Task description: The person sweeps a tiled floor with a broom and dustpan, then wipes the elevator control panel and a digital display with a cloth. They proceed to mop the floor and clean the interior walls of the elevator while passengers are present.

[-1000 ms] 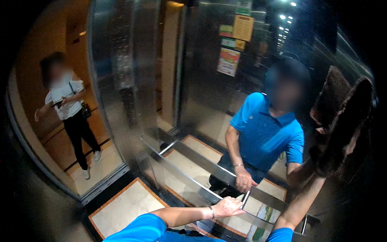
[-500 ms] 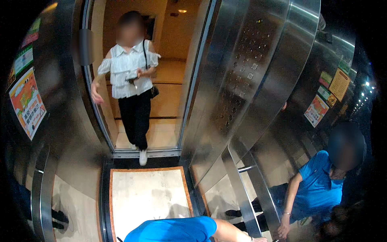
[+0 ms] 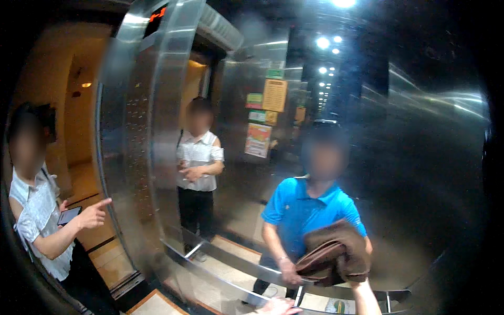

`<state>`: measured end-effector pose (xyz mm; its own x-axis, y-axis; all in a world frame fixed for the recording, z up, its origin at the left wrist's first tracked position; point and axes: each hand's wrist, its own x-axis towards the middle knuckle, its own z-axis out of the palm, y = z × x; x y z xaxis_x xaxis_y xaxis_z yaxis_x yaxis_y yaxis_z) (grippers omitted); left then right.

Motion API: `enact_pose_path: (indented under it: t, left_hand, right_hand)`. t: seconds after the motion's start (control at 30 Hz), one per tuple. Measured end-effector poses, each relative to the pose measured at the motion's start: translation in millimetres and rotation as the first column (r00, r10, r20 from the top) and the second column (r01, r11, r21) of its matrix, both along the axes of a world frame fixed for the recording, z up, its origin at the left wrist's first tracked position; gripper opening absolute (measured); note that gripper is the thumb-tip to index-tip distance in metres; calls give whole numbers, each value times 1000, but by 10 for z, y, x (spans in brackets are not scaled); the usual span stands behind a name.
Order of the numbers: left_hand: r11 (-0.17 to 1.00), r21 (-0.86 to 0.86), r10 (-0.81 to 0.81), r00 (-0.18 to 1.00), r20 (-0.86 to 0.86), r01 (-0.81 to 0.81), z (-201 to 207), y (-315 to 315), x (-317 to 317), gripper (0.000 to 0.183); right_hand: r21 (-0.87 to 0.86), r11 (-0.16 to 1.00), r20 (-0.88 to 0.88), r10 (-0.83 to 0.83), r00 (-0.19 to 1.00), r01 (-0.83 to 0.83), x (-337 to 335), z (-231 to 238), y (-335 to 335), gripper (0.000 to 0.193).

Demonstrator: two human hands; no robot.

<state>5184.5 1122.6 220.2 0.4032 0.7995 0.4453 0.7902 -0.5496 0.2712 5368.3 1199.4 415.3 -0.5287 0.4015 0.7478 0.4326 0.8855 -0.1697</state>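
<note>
Low in the view, my left hand [image 3: 280, 305] rests on the metal handrail [image 3: 220, 281], fingers folded over it as far as I can make out. My right forearm rises from the lower edge into a bunched brown cloth [image 3: 336, 247]. The cloth covers my right hand, so its fingers are hidden. Behind it, the shiny metal wall [image 3: 420, 173] reflects me in a blue shirt [image 3: 291, 205], with the reflected left hand also at the rail.
Another person in a white ruffled top [image 3: 39, 210] stands at the left by the open lift doorway [image 3: 86, 173], holding a phone [image 3: 70, 215] and pointing toward the button panel [image 3: 137, 142]. Their reflection shows mid-wall, beside reflected posters [image 3: 258, 139].
My view has swung right to the reflective wall. The person in white has come closer and now points toward the buttons. The brown cloth has come into view; my left hand still touches the rail.
</note>
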Motion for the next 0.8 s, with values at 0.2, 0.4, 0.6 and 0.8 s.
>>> enact_pose_path:
  t: [0.2,0.4,0.6,0.8]
  left_hand:
    - [964,-100,240,969,-57,-245,263,-362,-30,44]
    - [975,-91,198,979,-41,-201,231,-480,-40,47]
    - [925,-11,379,925,15,-379,79,-775,-110,49]
    - [911,271,293,950,107,-311,359,-736,88,46]
  right_hand:
    - [217,962,-927,149,344,167,2110,1392,733,48]
    - [492,349,-735,-325,596,797,900,2831,650,34]
    - [754,622,139,161,977,-210,-635,1476,-289,27]
    - [840,429,-108,-469,877,332,718,2508,-114,10]
